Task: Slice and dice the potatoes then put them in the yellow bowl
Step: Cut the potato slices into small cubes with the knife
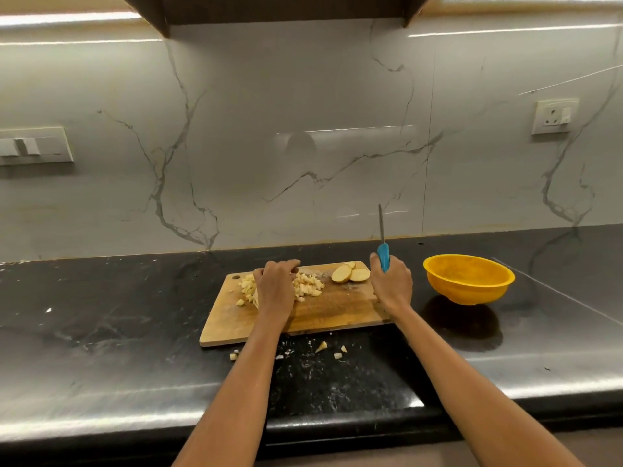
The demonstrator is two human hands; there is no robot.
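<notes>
Black stone table carries a wooden cutting board [323,311] where the left hand [274,284], fingers curled, gathers diced potato [308,286], while the right hand [392,284] grips a blue-handled knife [383,256] blade-up, clear of potato slices [349,274] between them, yellow bowl [468,279] waiting just beyond its right.

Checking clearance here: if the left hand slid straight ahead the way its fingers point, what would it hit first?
Probably nothing solid: the left hand already rests on the diced potato; beyond lies the cutting board edge, then bare counter.
</notes>
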